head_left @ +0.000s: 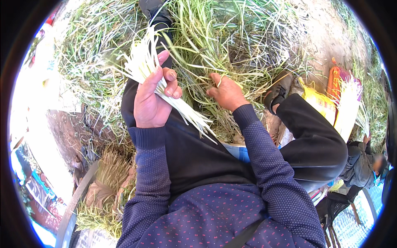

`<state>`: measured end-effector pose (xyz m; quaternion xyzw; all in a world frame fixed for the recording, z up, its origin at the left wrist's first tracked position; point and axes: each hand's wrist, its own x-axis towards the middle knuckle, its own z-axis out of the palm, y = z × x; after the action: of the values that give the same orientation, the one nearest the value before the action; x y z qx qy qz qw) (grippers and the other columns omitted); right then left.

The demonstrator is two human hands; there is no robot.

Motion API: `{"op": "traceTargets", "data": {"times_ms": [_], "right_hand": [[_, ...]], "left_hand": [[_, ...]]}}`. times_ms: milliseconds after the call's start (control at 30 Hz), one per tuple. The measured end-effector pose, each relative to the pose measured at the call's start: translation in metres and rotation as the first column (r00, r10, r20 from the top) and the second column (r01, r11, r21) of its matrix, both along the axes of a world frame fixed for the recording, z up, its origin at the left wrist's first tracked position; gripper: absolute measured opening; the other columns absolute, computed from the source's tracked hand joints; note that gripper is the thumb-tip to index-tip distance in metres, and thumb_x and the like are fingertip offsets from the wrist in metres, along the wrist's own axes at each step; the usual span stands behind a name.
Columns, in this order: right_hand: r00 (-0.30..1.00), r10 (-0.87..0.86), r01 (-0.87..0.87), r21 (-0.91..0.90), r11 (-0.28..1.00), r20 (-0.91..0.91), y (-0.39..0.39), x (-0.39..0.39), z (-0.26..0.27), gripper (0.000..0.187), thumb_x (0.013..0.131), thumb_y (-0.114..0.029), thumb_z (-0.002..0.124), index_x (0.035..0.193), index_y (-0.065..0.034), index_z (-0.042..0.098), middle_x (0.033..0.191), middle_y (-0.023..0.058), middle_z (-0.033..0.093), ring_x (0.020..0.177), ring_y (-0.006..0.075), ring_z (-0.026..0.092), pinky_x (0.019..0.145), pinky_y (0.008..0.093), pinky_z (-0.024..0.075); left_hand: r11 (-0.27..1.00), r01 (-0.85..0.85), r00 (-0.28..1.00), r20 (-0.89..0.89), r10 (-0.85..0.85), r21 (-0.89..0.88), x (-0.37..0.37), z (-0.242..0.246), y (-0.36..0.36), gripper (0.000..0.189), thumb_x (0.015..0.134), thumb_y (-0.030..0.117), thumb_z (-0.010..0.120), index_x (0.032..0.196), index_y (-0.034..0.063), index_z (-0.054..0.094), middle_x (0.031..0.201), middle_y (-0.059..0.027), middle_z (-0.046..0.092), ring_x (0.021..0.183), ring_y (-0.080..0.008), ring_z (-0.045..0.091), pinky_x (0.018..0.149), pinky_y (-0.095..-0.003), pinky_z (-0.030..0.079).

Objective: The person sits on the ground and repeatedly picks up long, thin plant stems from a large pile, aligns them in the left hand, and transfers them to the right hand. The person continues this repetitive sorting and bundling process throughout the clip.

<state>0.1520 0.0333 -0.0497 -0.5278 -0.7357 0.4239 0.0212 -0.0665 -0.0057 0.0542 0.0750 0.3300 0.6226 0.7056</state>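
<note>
A bundle of long, pale leafy stalks [186, 110], like blanched chives, is gripped in my left hand [152, 96]. Its white ends slant down to the right over my black-trousered thigh, while the yellowish leafy ends fan out above my thumb. To the right, my right hand [229, 93] is bent over a heap of loose green and straw-coloured leaves [201, 52]. Thin blades cross its fingertips; whether they are pinched or only touched is unclear. The two hands are apart.
On the right, a yellow bag [319, 100] and an orange bag [334, 80] lie near a bundle of pale stalks [347, 105]. Another person [359, 164] sits beyond. At lower left, dry stalks [113, 167] stand beside a curved bar [76, 198]. My shoe [279, 86] rests by the heap.
</note>
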Motion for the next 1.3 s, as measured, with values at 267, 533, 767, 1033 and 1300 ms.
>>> {"op": "traceTargets", "data": {"times_ms": [267, 533, 767, 1033, 1300], "right_hand": [[0.978, -0.209, 0.209, -0.012, 0.978, -0.022, 0.052, 0.024, 0.023, 0.031, 0.091, -0.025, 0.071, 0.119, -0.0101, 0.07, 0.104, 0.0167, 0.069, 0.096, 0.0299, 0.068, 0.087, 0.0421, 0.0532], [0.918, -0.392, 0.365, 0.269, 0.891, 0.054, 0.081, 0.048, -0.08, 0.043, 0.088, -0.025, 0.07, 0.124, -0.0026, 0.067, 0.104, 0.0177, 0.071, 0.094, 0.0312, 0.068, 0.088, 0.0398, 0.0518], [0.928, -0.372, 0.369, -0.072, 0.927, -0.026, 0.084, 0.047, -0.105, 0.035, 0.086, -0.032, 0.073, 0.107, -0.0044, 0.072, 0.094, 0.0175, 0.073, 0.088, 0.0316, 0.069, 0.083, 0.0413, 0.0522], [0.814, -0.495, 0.445, -0.22, 0.868, -0.305, 0.066, 0.037, -0.069, 0.015, 0.085, -0.015, 0.076, 0.084, -0.0026, 0.068, 0.073, -0.0002, 0.064, 0.066, 0.0083, 0.052, 0.063, 0.0278, 0.0445], [0.741, -0.504, 0.294, -0.46, 0.838, -0.444, 0.046, 0.033, -0.028, 0.013, 0.09, -0.012, 0.068, 0.098, -0.0016, 0.066, 0.082, -0.0074, 0.057, 0.077, 0.0043, 0.048, 0.073, 0.0228, 0.0399]], "left_hand": [[1.0, -0.001, 1.0, -0.015, 0.0, -0.026, -0.001, 0.003, 0.0, 0.046, 0.105, 0.02, 0.055, 0.147, 0.0036, 0.045, 0.092, -0.0066, 0.062, 0.067, -0.0103, 0.05, 0.065, -0.0317, 0.047], [0.999, 0.01, 0.999, -0.032, -0.011, -0.037, 0.003, 0.002, 0.004, 0.047, 0.104, 0.019, 0.055, 0.146, 0.0012, 0.044, 0.092, -0.0082, 0.064, 0.067, -0.0111, 0.052, 0.063, -0.0319, 0.048], [0.998, 0.008, 0.998, -0.057, -0.012, -0.055, 0.005, 0.005, 0.007, 0.048, 0.103, 0.019, 0.056, 0.146, -0.0005, 0.043, 0.092, -0.0085, 0.064, 0.067, -0.0119, 0.052, 0.063, -0.0317, 0.048], [0.996, -0.001, 0.997, -0.082, -0.006, -0.092, 0.01, 0.001, 0.008, 0.048, 0.102, 0.017, 0.058, 0.145, -0.0012, 0.045, 0.089, -0.0075, 0.064, 0.066, -0.0114, 0.052, 0.062, -0.0308, 0.048], [0.984, -0.058, 0.991, -0.131, 0.037, -0.167, 0.019, -0.016, 0.007, 0.036, 0.095, 0.012, 0.069, 0.129, 0.0025, 0.058, 0.081, -0.0029, 0.064, 0.056, -0.0089, 0.05, 0.054, -0.0276, 0.045]]}}
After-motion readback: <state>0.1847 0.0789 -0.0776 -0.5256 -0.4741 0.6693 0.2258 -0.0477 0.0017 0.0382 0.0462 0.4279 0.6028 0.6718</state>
